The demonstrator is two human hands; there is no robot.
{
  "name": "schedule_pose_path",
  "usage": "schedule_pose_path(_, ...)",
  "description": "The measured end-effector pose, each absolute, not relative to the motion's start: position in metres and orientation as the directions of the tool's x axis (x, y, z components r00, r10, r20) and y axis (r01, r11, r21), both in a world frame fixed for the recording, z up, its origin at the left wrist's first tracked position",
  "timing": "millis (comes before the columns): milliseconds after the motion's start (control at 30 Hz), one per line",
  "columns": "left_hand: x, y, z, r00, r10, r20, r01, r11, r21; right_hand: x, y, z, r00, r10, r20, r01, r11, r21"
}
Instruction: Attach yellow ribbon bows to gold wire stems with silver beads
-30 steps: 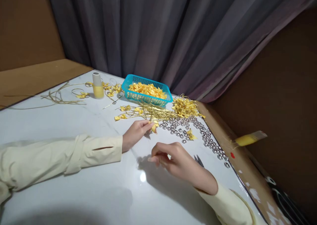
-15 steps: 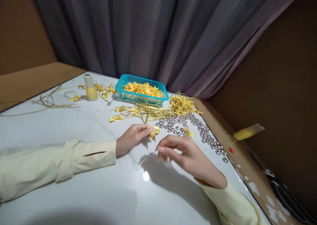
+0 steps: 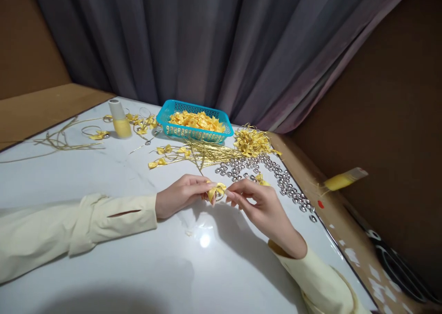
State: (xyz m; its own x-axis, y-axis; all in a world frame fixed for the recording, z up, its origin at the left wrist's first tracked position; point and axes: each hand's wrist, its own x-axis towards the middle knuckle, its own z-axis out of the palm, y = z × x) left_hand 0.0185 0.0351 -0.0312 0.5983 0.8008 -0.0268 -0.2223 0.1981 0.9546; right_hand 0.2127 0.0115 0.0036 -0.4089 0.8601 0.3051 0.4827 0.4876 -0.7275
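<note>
A yellow ribbon bow (image 3: 217, 192) with a thin gold cord loop is pinched between the thumb and fingers of my left hand (image 3: 186, 192), above the white table (image 3: 145, 263). At the bow's right side, my right hand (image 3: 253, 203) has its thumb and index finger closed on the cord at its edge. The cord is too fine to follow between the fingers. Just behind my right hand lies another yellow bow (image 3: 260, 179), partly hidden. Silver beads (image 3: 238, 166) are scattered beyond both hands.
A blue basket (image 3: 196, 133) of yellow bows stands at the back. Beside it lie gold cords (image 3: 217, 153) and a heap of corded bows (image 3: 253, 141). A white-and-yellow bottle (image 3: 120, 120) stands at left. Black scissors (image 3: 397, 268) rest on the brown surface at right.
My right hand has moved up and left to the bow, and its fingers have closed at the bow's edge. My left hand keeps its hold; the view has shifted slightly.
</note>
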Motion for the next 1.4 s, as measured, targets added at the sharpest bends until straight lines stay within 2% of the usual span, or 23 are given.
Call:
schedule_pose_path(133, 0.015, 0.033, -0.03, 0.623, 0.782, 0.036, -0.146, 0.071, 0.987, 0.214, 0.01, 0.004, -0.522, 0.796, 0.305, 0.546, 0.587, -0.598)
schedule_pose_path(233, 0.013, 0.031, -0.028, 0.642, 0.761, 0.095, -0.091, -0.048, 0.995, 0.217, 0.008, 0.006, -0.564, 0.782, 0.265, 0.548, 0.594, -0.589)
schedule_pose_path(300, 0.012, 0.029, -0.027, 0.659, 0.737, 0.148, -0.054, -0.149, 0.987, 0.22, 0.007, 0.009, -0.556, 0.79, 0.257, 0.525, 0.574, -0.628)
schedule_pose_path(400, 0.012, 0.028, -0.029, 0.674, 0.703, 0.228, -0.006, -0.303, 0.953, 0.227, 0.008, 0.015, -0.522, 0.82, 0.233, 0.427, 0.488, -0.761)
schedule_pose_path(500, 0.011, 0.027, -0.032, 0.673, 0.687, 0.274, 0.035, -0.4, 0.916, 0.228, 0.009, 0.018, -0.547, 0.83, 0.107, 0.326, 0.329, -0.886)
schedule_pose_path(600, 0.011, 0.027, -0.034, 0.676, 0.673, 0.301, 0.051, -0.45, 0.892, 0.225, 0.009, 0.014, -0.579, 0.815, -0.009, 0.312, 0.211, -0.926)
schedule_pose_path(733, 0.011, 0.028, -0.034, 0.675, 0.662, 0.324, 0.048, -0.479, 0.877, 0.222, 0.008, 0.01, -0.589, 0.806, -0.066, 0.344, 0.176, -0.922)
schedule_pose_path(1100, 0.011, 0.029, -0.032, 0.673, 0.703, 0.228, 0.063, -0.362, 0.93, 0.221, 0.005, 0.009, -0.538, 0.84, 0.067, 0.348, 0.293, -0.89)
schedule_pose_path(1300, 0.013, 0.029, -0.032, 0.663, 0.721, 0.201, 0.062, -0.32, 0.946, 0.218, 0.002, 0.003, -0.488, 0.833, 0.261, 0.375, 0.47, -0.799)
schedule_pose_path(1400, 0.013, 0.03, -0.034, 0.674, 0.712, 0.198, 0.074, -0.332, 0.941, 0.217, 0.001, 0.002, -0.477, 0.825, 0.302, 0.376, 0.503, -0.778)
